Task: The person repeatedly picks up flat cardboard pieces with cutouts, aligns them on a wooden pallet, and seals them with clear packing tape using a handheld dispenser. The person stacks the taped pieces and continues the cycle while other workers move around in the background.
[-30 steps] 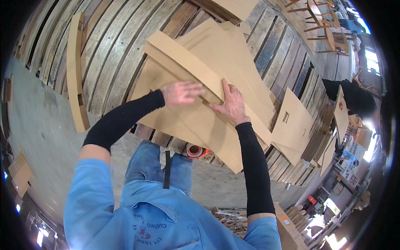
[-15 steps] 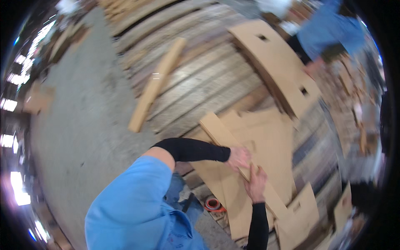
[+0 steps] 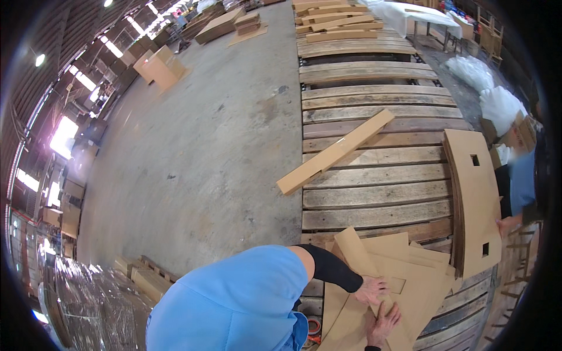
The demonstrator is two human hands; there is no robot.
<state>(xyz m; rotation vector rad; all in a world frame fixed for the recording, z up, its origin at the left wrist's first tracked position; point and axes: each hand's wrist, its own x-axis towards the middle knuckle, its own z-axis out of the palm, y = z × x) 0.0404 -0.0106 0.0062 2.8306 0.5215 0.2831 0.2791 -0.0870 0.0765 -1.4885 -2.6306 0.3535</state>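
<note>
A long, narrow folded cardboard box (image 3: 355, 248) lies across a loose pile of flat brown cardboard sheets (image 3: 427, 281) at the lower right. My left hand (image 3: 371, 289) grips this narrow box near its middle, fingers over its edge. Just nearer to me, my right hand (image 3: 381, 325) grips the same box, with its thumb on one side and fingers on the other. The two hands are close together, and my body hides part of the sheets. Beside the pile, near my waist, sits a red-orange roll of tape (image 3: 314, 325), partly covered.
A finished long box (image 3: 336, 153) lies slantwise on the wooden slats (image 3: 380, 175). Right of it stands a stack of cut-out cardboard (image 3: 477, 199), touched by another person's hand (image 3: 510, 223). More long boxes (image 3: 339, 23) lie farther off; concrete floor (image 3: 205, 175) spreads left.
My view has swung up and left, so the slats and floor show farther out. Both hands stay on the narrow box, and its far end now appears more upright in the picture.
</note>
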